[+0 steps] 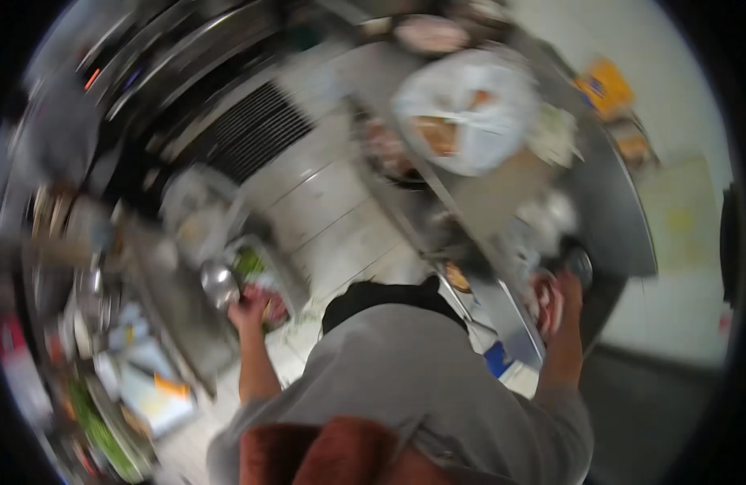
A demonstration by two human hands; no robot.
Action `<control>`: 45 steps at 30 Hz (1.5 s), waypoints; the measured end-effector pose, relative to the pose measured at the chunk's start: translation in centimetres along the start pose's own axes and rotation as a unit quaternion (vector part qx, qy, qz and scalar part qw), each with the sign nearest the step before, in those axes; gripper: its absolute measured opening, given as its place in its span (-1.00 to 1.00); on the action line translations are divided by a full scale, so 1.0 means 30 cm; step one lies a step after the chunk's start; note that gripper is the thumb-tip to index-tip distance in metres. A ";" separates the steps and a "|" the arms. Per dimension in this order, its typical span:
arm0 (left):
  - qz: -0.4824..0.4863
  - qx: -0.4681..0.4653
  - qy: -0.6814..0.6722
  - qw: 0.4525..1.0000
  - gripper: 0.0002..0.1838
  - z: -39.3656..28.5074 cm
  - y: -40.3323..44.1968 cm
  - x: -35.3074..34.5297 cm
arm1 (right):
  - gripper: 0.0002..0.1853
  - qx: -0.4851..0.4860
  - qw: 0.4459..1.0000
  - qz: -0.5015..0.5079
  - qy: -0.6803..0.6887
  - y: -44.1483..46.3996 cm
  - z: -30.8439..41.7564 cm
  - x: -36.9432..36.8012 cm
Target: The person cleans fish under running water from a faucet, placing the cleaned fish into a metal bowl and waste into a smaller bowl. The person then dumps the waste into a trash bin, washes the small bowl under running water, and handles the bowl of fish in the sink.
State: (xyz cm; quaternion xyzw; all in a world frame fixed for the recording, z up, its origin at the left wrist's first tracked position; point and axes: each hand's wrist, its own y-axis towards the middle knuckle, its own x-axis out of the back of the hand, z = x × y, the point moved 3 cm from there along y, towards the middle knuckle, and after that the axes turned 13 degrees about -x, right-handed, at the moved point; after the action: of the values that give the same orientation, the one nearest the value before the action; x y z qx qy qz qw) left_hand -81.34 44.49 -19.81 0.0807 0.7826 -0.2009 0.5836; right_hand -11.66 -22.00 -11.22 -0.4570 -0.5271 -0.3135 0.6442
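Observation:
On the left, my left hand (247,309) is closed at the edge of a small, round, shiny metal bowl-shaped utensil (220,284). Blur hides whether that utensil has a handle. Just beside the hand is a tub holding green leaves (247,260) and something reddish (272,305). Over on the right, my right hand (568,295) reaches to the steel counter, next to a reddish-and-white item (543,301) and a dark round object (579,263). The fingers of that hand are smeared by motion, so its grip is unclear.
A white plastic bag (470,109) with brownish contents lies on the steel counter (498,190). A floor grate (255,129) is ahead. Another person (61,129) stands at far left. A green-filled tray (102,428) is at lower left.

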 end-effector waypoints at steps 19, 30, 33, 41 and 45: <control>0.153 0.328 0.638 0.680 -0.85 1.430 -0.168 -1.254 | -0.73 0.037 0.700 -0.135 0.700 0.889 0.389 0.585; 0.274 0.559 0.440 0.647 -0.61 2.605 -0.415 -1.171 | -0.81 -0.097 0.757 -0.015 0.646 0.685 0.046 0.616; 0.276 0.577 0.433 0.635 -0.66 2.846 -0.456 -1.132 | -0.79 -0.150 0.819 0.007 0.553 0.584 0.025 0.627; 0.613 0.024 0.740 0.277 -0.65 3.006 -0.523 -1.345 | -0.78 -0.207 0.798 -0.067 0.562 0.459 -0.030 0.540; 0.715 -0.054 0.664 0.212 -0.49 3.110 -0.448 -1.274 | -0.78 -0.240 0.750 -0.064 0.613 0.453 -0.075 0.449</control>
State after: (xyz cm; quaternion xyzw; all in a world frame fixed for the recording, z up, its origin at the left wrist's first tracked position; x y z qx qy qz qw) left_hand 7.72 -1.68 -2.90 0.6788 0.5061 0.4708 -0.2480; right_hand 4.58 -17.77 -1.78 -0.2719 0.0454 -0.6828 0.6766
